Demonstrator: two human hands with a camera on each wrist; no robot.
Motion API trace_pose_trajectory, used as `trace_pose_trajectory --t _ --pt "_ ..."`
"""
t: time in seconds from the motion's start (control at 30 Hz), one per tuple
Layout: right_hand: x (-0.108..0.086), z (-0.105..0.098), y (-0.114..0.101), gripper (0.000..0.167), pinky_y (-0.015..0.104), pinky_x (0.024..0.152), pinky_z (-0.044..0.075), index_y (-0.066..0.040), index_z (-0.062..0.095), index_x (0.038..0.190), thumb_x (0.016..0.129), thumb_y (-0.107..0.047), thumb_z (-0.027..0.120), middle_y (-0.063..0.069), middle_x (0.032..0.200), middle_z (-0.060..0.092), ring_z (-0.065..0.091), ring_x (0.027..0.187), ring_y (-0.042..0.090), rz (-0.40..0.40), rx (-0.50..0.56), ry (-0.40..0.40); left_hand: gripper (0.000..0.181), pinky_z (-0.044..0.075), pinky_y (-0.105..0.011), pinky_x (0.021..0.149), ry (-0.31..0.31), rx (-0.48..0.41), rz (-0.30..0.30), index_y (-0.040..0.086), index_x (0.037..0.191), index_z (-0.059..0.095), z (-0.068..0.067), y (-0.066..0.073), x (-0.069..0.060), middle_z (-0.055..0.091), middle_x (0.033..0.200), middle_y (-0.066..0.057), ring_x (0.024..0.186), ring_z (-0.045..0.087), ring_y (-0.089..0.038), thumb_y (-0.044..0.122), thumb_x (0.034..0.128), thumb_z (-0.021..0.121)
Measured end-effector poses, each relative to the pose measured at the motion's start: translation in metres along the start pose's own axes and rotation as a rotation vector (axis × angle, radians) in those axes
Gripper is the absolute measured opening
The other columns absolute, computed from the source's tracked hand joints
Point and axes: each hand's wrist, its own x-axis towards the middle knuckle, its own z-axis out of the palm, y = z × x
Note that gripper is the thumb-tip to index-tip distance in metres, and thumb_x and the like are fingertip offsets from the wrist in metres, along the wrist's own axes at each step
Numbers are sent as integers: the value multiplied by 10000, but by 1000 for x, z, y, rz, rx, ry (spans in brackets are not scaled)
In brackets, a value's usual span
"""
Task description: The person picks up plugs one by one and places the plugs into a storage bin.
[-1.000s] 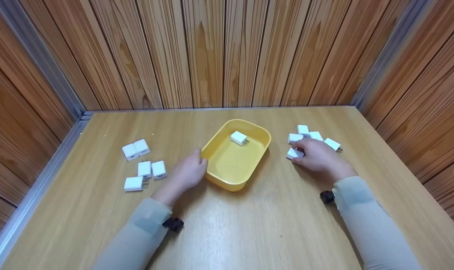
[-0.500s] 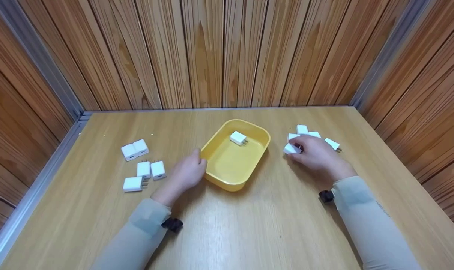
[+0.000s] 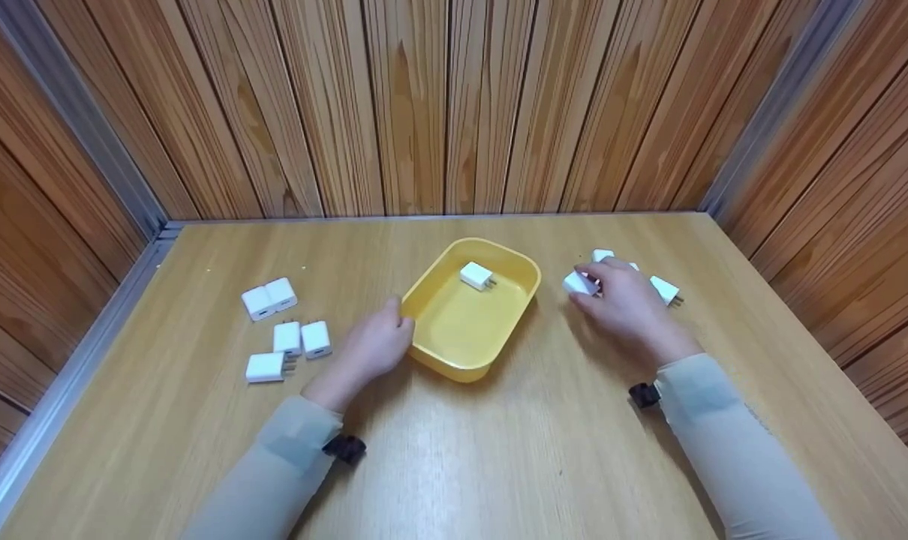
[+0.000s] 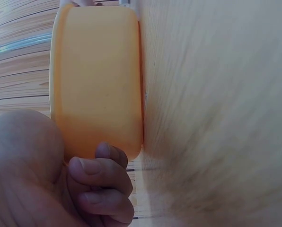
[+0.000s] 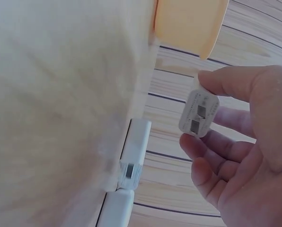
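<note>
My right hand (image 3: 623, 300) pinches a white plug-in charger (image 3: 580, 283) between thumb and fingers. In the right wrist view that charger (image 5: 199, 113) is held above the table, its end face with two dark prong slots toward the camera. My left hand (image 3: 377, 339) grips the near-left side of a yellow plastic bin (image 3: 452, 366). The left wrist view shows the thumb at the rim and curled fingers (image 4: 103, 172) by the bin's outer wall (image 4: 98, 80). One charger (image 3: 476, 276) with its prongs out lies inside the bin.
More white chargers lie beside the right hand, one (image 3: 664, 290) to its right and one (image 3: 602, 256) behind, partly hidden. Several others (image 3: 265, 368) form a loose group at the left. Wood-panelled walls (image 3: 416, 105) enclose the table's (image 3: 499, 465) back and sides.
My right hand has lifted the charger off the table and moved it slightly left and away from me. The left hand and the bin stay in place.
</note>
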Motion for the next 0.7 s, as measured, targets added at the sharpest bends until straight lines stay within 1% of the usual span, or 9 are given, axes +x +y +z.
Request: trace_pose_trajectory --t 0.13,0.2,0.3,0.4,0.47,0.53,0.63,0.7 --pt "1 1 -5 597 691 1228 360 -155 582 1619 1099 -427 691 190 1653 495 475 1501 442 0 -1 18 663 384 -603 1247 8 -1 6 23 1728 300 0 0 -1 468 1686 -251 1506 518 -414 351 1160 398" --pt "2 2 -8 599 691 1224 366 -130 584 1614 1093 -400 703 216 1641 500 481 1491 458 -12 -13 40 643 410 -601 1226 18 3 15 16 1707 335 0 -1 -1 516 1643 -255 1457 560 -405 341 1157 403" --pt "3 3 -12 583 667 1168 434 -101 603 1588 1079 -356 727 205 1552 565 552 1382 434 -32 -22 74 599 468 -590 1160 34 16 26 6 1661 391 1 -1 -1 605 1525 -247 1298 631 -364 322 1153 407" --pt "5 4 -18 555 630 1097 490 -100 627 1558 1067 -329 748 163 1448 617 594 1270 389 -53 -21 105 571 498 -574 1101 35 16 28 5 1635 412 1 -1 -1 639 1422 -225 1167 628 -337 313 1154 410" --pt "6 5 -22 551 614 1081 503 -112 631 1556 1065 -329 755 143 1427 621 598 1248 369 -57 -20 114 570 506 -557 1089 30 5 12 20 1641 412 0 -1 -1 639 1405 -199 1148 620 -319 323 1158 414" --pt "6 5 -26 559 608 1070 511 -112 628 1561 1063 -330 759 139 1420 623 603 1237 364 -64 -21 116 581 500 -557 1111 22 -1 7 24 1656 397 0 -2 -1 628 1435 -196 1179 621 -317 327 1162 415" --pt "7 5 -30 564 602 1053 520 -98 630 1559 1059 -324 761 147 1419 629 611 1222 365 -79 -25 121 598 469 -570 1170 16 -6 2 24 1677 378 0 -2 0 599 1524 -205 1286 619 -320 329 1163 416" --pt "8 4 -32 561 601 1046 524 -89 633 1555 1061 -325 758 150 1423 631 615 1220 364 -91 -26 123 615 427 -580 1218 10 -8 0 24 1697 351 0 -2 0 552 1604 -213 1375 593 -324 328 1165 411"
